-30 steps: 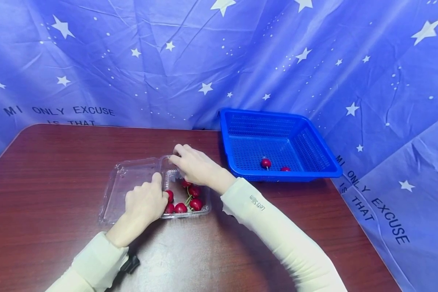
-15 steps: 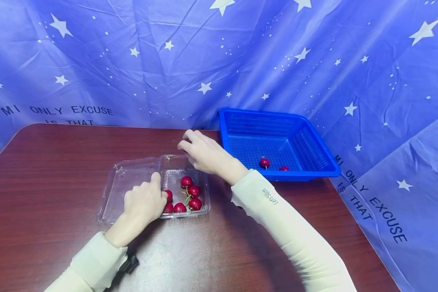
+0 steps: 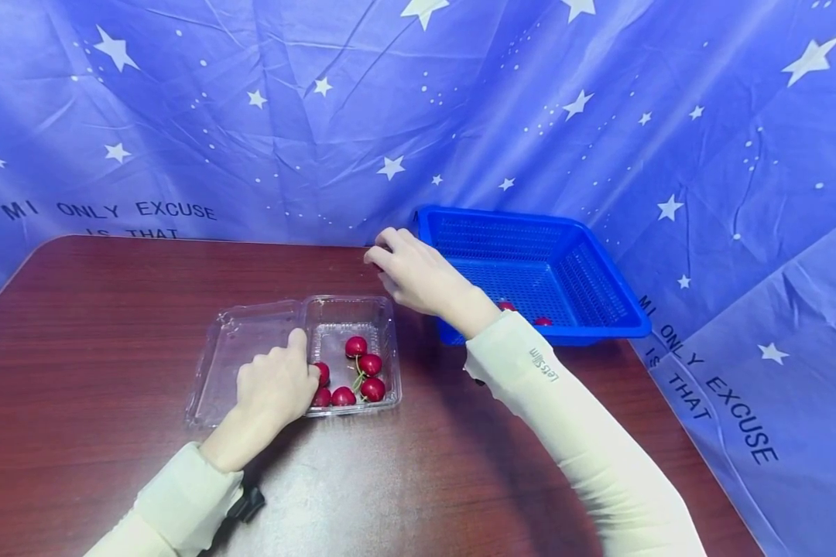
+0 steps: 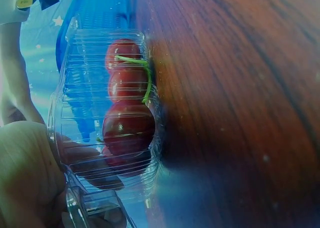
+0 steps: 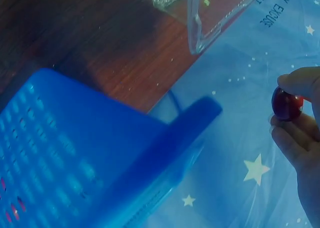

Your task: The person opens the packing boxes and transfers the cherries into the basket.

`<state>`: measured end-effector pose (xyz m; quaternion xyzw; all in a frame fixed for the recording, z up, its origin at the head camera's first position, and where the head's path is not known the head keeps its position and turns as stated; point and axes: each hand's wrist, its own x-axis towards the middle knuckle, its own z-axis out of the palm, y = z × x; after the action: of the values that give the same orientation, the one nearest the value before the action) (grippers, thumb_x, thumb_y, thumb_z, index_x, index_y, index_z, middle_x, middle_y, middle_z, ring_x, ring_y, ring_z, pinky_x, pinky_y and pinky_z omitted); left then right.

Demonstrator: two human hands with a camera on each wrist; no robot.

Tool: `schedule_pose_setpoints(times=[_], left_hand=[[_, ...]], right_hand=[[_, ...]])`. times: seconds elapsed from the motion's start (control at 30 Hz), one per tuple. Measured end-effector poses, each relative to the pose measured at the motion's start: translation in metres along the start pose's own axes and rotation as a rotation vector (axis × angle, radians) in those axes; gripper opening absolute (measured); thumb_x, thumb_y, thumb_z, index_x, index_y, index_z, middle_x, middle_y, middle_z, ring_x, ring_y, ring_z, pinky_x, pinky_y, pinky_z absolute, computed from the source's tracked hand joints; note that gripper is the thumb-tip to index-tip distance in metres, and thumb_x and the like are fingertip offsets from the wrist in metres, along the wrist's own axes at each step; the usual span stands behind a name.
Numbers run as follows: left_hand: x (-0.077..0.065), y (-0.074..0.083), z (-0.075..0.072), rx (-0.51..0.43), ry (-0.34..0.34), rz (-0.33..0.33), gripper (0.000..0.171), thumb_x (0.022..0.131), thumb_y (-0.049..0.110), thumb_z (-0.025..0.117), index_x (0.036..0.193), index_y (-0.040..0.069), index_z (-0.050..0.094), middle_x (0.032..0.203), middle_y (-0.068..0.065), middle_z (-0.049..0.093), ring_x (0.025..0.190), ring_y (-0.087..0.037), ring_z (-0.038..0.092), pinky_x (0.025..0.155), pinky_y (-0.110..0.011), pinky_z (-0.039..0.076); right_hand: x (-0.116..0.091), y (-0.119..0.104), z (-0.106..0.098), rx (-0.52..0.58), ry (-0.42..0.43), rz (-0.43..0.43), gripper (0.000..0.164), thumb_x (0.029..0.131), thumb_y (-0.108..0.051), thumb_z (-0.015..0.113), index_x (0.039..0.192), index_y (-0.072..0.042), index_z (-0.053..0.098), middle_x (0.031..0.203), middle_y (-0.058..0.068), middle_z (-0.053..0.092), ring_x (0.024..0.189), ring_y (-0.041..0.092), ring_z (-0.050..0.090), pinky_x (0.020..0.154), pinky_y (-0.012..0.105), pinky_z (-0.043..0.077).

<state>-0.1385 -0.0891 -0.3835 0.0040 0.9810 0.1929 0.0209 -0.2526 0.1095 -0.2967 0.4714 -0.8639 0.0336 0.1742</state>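
A clear plastic clamshell box (image 3: 334,340) lies with its lid folded out to the left, and several red cherries (image 3: 372,389) with green stems rest in it. My left hand (image 3: 275,383) grips the box at the hinge side, its fingers reaching inside beside the cherries in the left wrist view. Up by the left rim of the blue basket (image 3: 564,336), my right hand (image 3: 425,275) is raised. Between thumb and fingertips it pinches one dark red cherry (image 5: 286,105), seen in the right wrist view but hidden in the head view.
Two cherries (image 3: 543,321) lie in the basket near its front wall, one partly behind the right wrist. The dark red-brown wooden table (image 3: 111,348) ends at a blue star-printed curtain (image 3: 362,116) at the back and right.
My right hand has risen out of the box and moved right and back to the basket's edge, carrying a cherry. The left hand stays on the box.
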Motion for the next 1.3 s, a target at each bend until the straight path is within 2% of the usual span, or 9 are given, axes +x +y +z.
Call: schedule_pose_setpoints(times=[0.33, 0.6, 0.83, 1.1, 1.3], left_hand=[[0.000, 0.000, 0.000, -0.001, 0.008, 0.003, 0.025, 0.086, 0.022, 0.054, 0.093, 0.001, 0.043, 0.076, -0.029, 0.067, 0.068, -0.049, 0.064, 0.051, -0.056, 0.046], [0.000, -0.001, 0.001, 0.003, 0.016, 0.009, 0.024, 0.086, 0.021, 0.054, 0.091, 0.001, 0.043, 0.074, -0.028, 0.067, 0.067, -0.049, 0.063, 0.051, -0.056, 0.046], [0.000, 0.000, 0.000, 0.001, 0.010, 0.008, 0.024, 0.086, 0.022, 0.054, 0.092, 0.001, 0.043, 0.075, -0.028, 0.067, 0.068, -0.049, 0.063, 0.051, -0.056, 0.047], [0.000, 0.000, 0.000, 0.004, 0.001, 0.007, 0.025, 0.086, 0.022, 0.054, 0.092, 0.001, 0.043, 0.075, -0.027, 0.067, 0.068, -0.049, 0.064, 0.052, -0.056, 0.047], [0.000, -0.001, 0.000, 0.005, -0.004, 0.003, 0.025, 0.086, 0.022, 0.054, 0.092, 0.001, 0.042, 0.075, -0.027, 0.067, 0.069, -0.049, 0.064, 0.052, -0.056, 0.047]], right_hand=[[-0.012, 0.019, -0.005, -0.049, -0.002, 0.031, 0.018, 0.086, 0.000, 0.059, 0.102, -0.002, 0.067, 0.094, 0.017, 0.064, 0.084, 0.034, 0.056, 0.075, 0.044, 0.050], [-0.022, 0.036, -0.018, -0.061, -0.040, 0.145, 0.020, 0.088, -0.004, 0.061, 0.106, -0.004, 0.067, 0.100, 0.017, 0.066, 0.089, 0.035, 0.058, 0.078, 0.047, 0.051], [-0.032, 0.055, -0.027, -0.104, -0.047, 0.204, 0.020, 0.088, -0.010, 0.064, 0.107, -0.004, 0.067, 0.097, 0.018, 0.068, 0.085, 0.037, 0.062, 0.075, 0.050, 0.053], [-0.047, 0.073, -0.035, -0.142, -0.114, 0.337, 0.024, 0.089, -0.016, 0.065, 0.110, -0.004, 0.066, 0.101, 0.019, 0.069, 0.088, 0.037, 0.063, 0.076, 0.051, 0.053], [-0.058, 0.083, -0.041, -0.188, -0.190, 0.514, 0.026, 0.091, -0.023, 0.061, 0.110, -0.005, 0.063, 0.100, 0.021, 0.066, 0.089, 0.041, 0.063, 0.076, 0.056, 0.051]])
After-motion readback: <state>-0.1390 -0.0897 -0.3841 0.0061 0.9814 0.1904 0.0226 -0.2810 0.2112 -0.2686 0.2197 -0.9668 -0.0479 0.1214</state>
